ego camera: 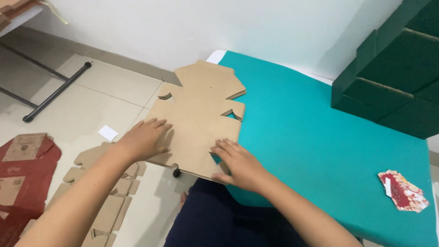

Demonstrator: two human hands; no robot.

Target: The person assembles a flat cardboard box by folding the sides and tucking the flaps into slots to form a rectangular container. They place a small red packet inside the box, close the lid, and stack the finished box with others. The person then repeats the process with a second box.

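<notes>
A stack of flat brown die-cut cardboard blanks (201,110) lies across the left edge of a teal-covered table (302,137), partly overhanging the floor. My left hand (144,138) rests flat on the stack's left side, fingers spread. At the stack's near right corner my right hand (238,163) presses down, fingers together, thumb at the cardboard's near edge. Neither hand lifts the cardboard off the table.
Dark green boxes (398,73) are stacked at the table's far right. A small red patterned card (404,191) lies near the right edge. On the tiled floor lie more brown blanks (107,201), red printed cardboard (23,174), a white paper scrap (108,132) and a black table frame (55,91).
</notes>
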